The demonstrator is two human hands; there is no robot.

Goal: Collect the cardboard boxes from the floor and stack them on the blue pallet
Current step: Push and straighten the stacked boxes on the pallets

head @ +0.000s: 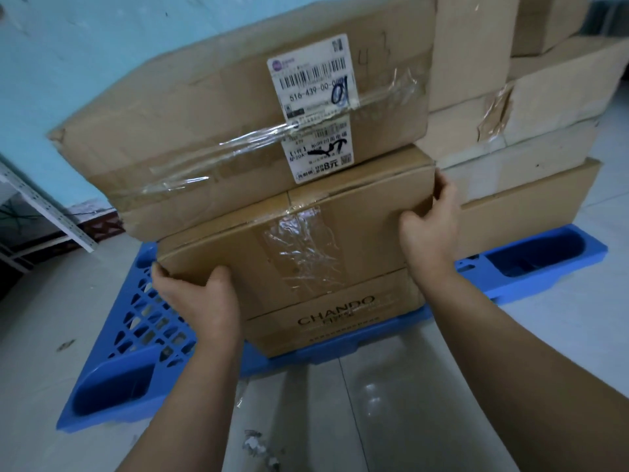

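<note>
Head view: left hand (195, 296) grips the near-left corner of the taped box (306, 233), thumb on the front face, fingers curled round the left side. Right hand (430, 229) grips the same box at its right edge, thumb on the front, fingers wrapped round the corner. Both forearms come in from the btm of the frame.

Taped box sits on a printed box (340, 325) marked CHANDO, which stands on the blue pallet (136, 335) at its near edge, approx mid. On top of the taped box lies a bigger labelled box (204, 137), overhanging to the left, w/ a white shipping label (309, 76) & clear tape across its face. Just beside, toward the pallet's right edge, a stack of more boxes (527, 131) rises higher.

Pallet's lattice shows at its near-left corner. Pallet lies on pale floor tiles (374, 403), w/ small scraps (255, 441) near the arms. Turquoise wall (85, 46) behind; metal shelf frame (44, 206) at far left.
</note>
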